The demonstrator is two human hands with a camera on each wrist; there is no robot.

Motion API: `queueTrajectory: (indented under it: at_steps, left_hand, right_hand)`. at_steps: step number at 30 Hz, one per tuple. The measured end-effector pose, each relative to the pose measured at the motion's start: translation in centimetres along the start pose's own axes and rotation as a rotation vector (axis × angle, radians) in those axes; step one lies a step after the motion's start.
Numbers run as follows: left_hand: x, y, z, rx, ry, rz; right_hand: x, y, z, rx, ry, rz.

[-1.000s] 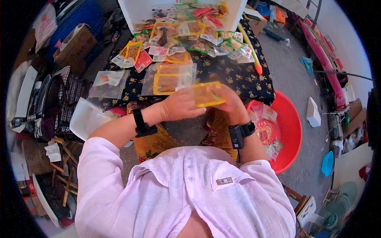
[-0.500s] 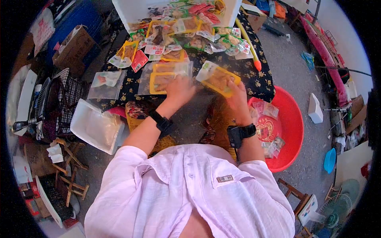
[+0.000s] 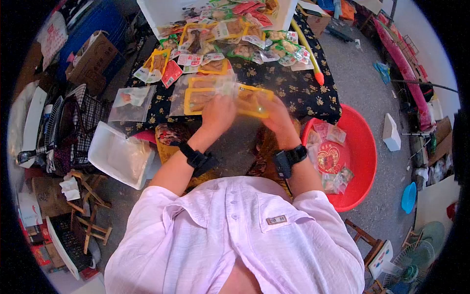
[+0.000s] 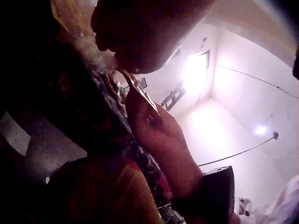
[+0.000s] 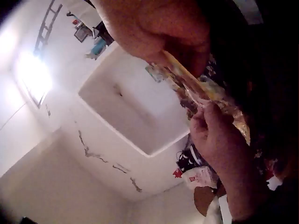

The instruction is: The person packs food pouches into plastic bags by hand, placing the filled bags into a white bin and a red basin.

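My right hand (image 3: 280, 117) pinches one end of a yellow-framed food packet (image 3: 253, 99), brownish food showing through its window. The packet's pale end points left and overlaps the open side of a clear plastic bag (image 3: 178, 100) on the table's near edge. Inside that bag lie yellow-framed packets (image 3: 199, 100). My left hand (image 3: 219, 116) pinches the bag's edge beside the packet's pale end, thumb and fingertips together. In the right wrist view, the left hand (image 5: 222, 135) meets the thin edges just below the right hand (image 5: 159, 28).
A pile of food packets (image 3: 220, 36) spills from a white foam box (image 3: 161, 17) at the back. Another clear bag (image 3: 131, 104) lies at left. A red basin (image 3: 360, 166) with small packets stands right, a white tub (image 3: 120, 157) left. A yellow stick (image 3: 304, 44) lies along the table's right side.
My left hand let go of the yellow packet and moved left to the bag's edge. My right hand swung the packet away, then back left against the bag's mouth.
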State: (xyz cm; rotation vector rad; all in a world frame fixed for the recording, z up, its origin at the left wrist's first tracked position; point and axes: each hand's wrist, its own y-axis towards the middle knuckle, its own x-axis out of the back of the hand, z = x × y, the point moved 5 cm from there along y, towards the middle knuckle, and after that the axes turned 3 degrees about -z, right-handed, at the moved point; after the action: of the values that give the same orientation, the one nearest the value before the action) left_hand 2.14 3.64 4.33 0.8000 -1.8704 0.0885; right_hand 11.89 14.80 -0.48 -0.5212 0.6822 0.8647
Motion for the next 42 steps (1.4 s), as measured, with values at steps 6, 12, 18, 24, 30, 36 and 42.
queueTrajectory:
  at_steps: [6,12,18,24,30,36,42]
  left_hand:
    - [0.4,-0.4,-0.5,-0.023,0.070,-0.002]
    - [0.2,-1.1,0.0,-0.129,0.073,-0.140]
    - [0.6,-1.6,-0.6,-0.157,0.048,-0.144]
    - [-0.3,-1.9,-0.1,-0.216,0.108,-0.122]
    - [0.8,-3.2,-0.4,-0.262,0.138,-0.106]
    - [-0.7,-4.4,0.8,-0.432,0.247,-0.310]
    - [0.8,-3.6,1.5,-0.439,0.121,-0.239]
  right_hand:
    - [-2.2,2.6,-2.5,-0.022,-0.074,-0.044]
    - [-4.1,3.4,-1.8,-0.168,-0.721,0.007]
    - [-2.4,4.1,-1.5,0.110,-1.064,0.213]
    - [-3.7,4.5,-3.1,-0.091,-0.722,0.019]
    - [-2.1,5.7,-2.0,0.049,-1.013,-0.090]
    - [-1.2,8.7,-1.1,0.428,-1.015,-0.131]
    - [-3.0,8.3,-0.5,0.134,-1.032,0.005]
